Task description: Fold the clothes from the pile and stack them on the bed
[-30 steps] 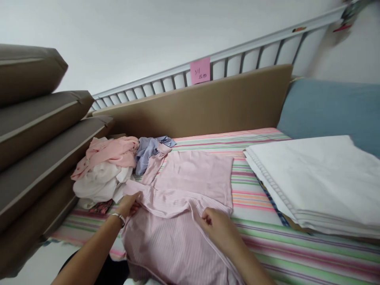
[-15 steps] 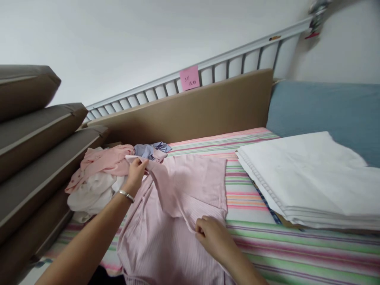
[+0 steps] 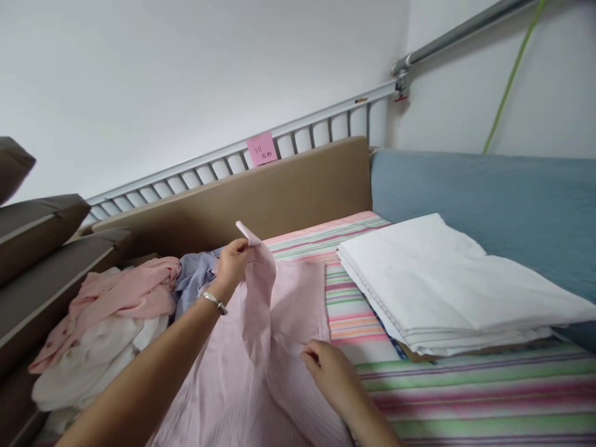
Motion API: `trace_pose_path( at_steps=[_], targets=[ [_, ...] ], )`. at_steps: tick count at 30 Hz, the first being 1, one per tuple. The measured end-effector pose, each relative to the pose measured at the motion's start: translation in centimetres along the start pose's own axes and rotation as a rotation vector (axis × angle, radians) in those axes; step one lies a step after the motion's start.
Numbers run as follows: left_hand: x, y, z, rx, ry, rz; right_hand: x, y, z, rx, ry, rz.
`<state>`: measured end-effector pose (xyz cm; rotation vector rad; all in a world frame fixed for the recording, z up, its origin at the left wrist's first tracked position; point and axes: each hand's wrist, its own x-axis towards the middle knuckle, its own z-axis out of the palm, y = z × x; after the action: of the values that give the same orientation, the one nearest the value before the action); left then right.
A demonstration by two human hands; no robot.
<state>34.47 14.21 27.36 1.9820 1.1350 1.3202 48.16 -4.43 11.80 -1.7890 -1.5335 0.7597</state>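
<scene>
A pale pink ribbed shirt (image 3: 298, 298) lies spread over the striped sheet (image 3: 356, 292), its lower part running out of view toward me. My left hand (image 3: 234, 266), with a silver bracelet on the wrist, pinches one edge of the shirt and holds it raised, so a flap stands up and folds down from the fingers. Lower and to the right, my right hand (image 3: 329, 374) has its fingers closed in a pinch on the shirt's fabric near the right side. The fingertips of the right hand are partly hidden.
Left lies a heap of clothes: a pink garment (image 3: 135, 288), a white one (image 3: 88, 360) and a blue-grey one (image 3: 193, 276). Stacked brown cushions (image 3: 41, 261) stand beyond it. Folded white cloth (image 3: 433, 279) lies right, before a blue cushion (image 3: 465, 186). A brown panel (image 3: 298, 186) backs the bed.
My view has turned to the right. My left hand has lifted its edge of the shirt higher and moved it rightward across the garment. My right hand keeps its pinch lower down.
</scene>
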Motion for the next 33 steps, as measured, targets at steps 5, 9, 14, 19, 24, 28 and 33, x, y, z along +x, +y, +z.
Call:
trace_pose_path(
  at_steps=[5, 9, 14, 19, 24, 28, 33],
  targets=[
    [-6.6, -0.2, -0.7, 0.502, -0.505, 0.256, 0.7, 0.8, -2.0, 0.025, 0.064, 0.091],
    [-12.8, -3.9, -1.8, 0.734, -0.844, 0.113, 0.7, 1.1, -2.4, 0.018, 0.062, 0.111],
    [-12.7, -7.1, -3.7, 0.769, -0.512, -0.155, 0.4, 0.9, -1.6, 0.038, 0.031, 0.056],
    [-10.4, -9.7, -3.4, 0.816, -0.375, -0.455, 0.3, 0.8, -0.5, 0.029, 0.005, 0.001],
    [-10.1, -12.1, -1.6, 0.818, -0.361, -0.523, 0.2, 0.9, 0.7, 0.025, -0.039, -0.040],
    [-9.9, -11.8, -2.1, 0.765, -0.372, -0.499, 0.5, 1.2, 0.7, 0.024, -0.043, 0.004],
    [-8.9, -7.9, -5.6, 0.761, -0.257, -0.344, 0.8, 1.0, 0.6, 0.109, 0.031, -0.001]
  ],
)
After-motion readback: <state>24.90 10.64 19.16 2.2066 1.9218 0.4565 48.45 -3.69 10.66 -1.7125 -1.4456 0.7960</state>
